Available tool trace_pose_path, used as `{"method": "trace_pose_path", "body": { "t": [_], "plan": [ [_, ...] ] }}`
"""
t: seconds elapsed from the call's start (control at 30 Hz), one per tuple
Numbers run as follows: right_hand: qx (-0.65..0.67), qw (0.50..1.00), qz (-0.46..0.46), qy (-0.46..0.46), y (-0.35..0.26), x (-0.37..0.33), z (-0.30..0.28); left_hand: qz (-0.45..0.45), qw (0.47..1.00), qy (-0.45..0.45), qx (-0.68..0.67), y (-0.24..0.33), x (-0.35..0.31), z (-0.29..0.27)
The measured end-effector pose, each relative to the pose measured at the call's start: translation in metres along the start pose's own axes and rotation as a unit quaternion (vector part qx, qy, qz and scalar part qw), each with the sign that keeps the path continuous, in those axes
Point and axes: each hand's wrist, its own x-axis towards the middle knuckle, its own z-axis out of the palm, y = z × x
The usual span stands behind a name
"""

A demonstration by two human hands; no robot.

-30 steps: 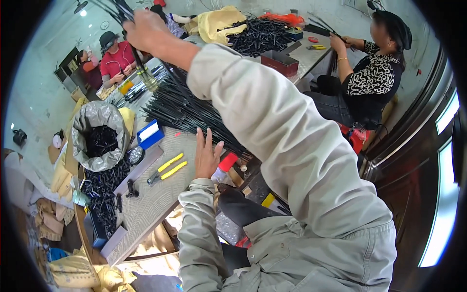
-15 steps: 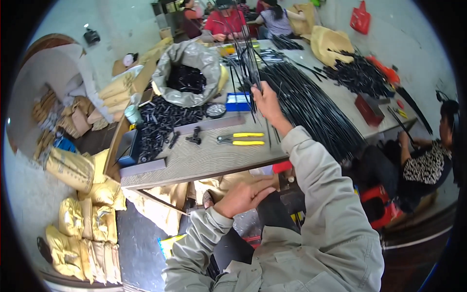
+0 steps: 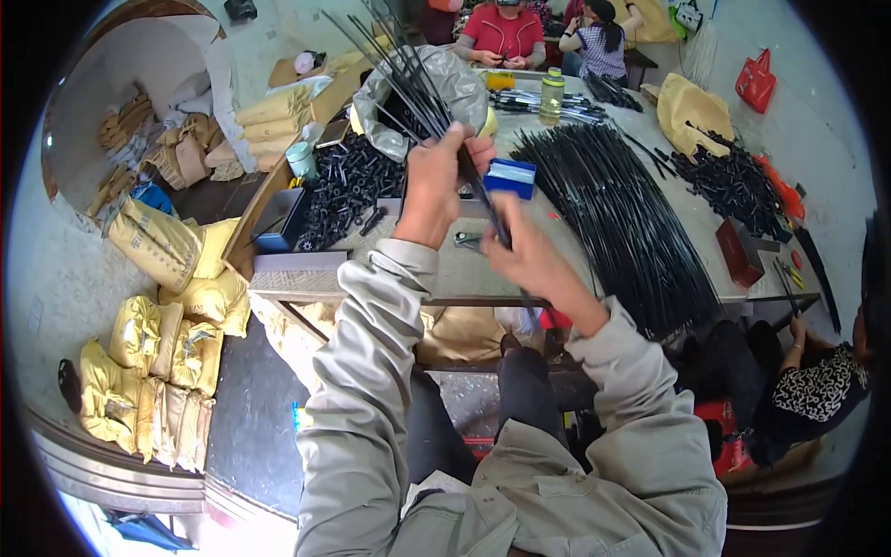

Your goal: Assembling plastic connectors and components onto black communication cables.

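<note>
A bundle of thin black rods (image 3: 481,190) slants over the near part of the table, its spread upper ends leaning to the far left. My left hand (image 3: 434,181) is closed around its middle. Lower down, my right hand (image 3: 531,252) wraps round the same bundle, slightly smeared by motion. Just beyond my hands is a small blue box (image 3: 510,178) with pale contents. Pliers (image 3: 469,239) lie on the table, mostly hidden behind my right hand. To the right of my hands spreads a large pile of long black rods (image 3: 622,232).
An open grey plastic sack (image 3: 464,79) stands behind the bundle. Small black plastic parts (image 3: 348,190) are heaped at left, more black pieces (image 3: 733,190) at right. A bottle (image 3: 551,96) stands farther back. People sit across the table and at right; yellow sacks (image 3: 139,334) are stacked on the left.
My left hand has risen from above my lap and taken hold of the bundle. My right hand has slid to its lower part. The bundle now leans farther left.
</note>
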Motion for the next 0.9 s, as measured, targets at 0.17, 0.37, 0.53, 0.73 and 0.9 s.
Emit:
{"method": "trace_pose_path", "body": {
  "t": [0.17,0.37,0.53,0.73,0.9],
  "plan": [
    [0.329,0.885,0.203,-0.258,0.004,-0.047,0.015,-0.025,0.999,-0.043,-0.021,0.002,-0.022,-0.012],
    [0.431,0.890,0.113,-0.099,-0.008,-0.034,0.019,-0.083,0.989,-0.121,0.025,0.004,-0.045,-0.014],
    [0.381,0.922,0.072,0.026,-0.012,-0.026,0.023,-0.069,0.981,-0.175,0.035,-0.001,-0.063,-0.011],
    [0.323,0.944,0.045,0.045,-0.005,-0.032,0.022,-0.109,0.974,-0.199,0.025,-0.003,-0.070,-0.016],
    [0.323,0.945,0.016,0.058,-0.009,-0.029,0.024,-0.085,0.977,-0.195,-0.020,-0.002,-0.071,-0.012]
  ]
}}
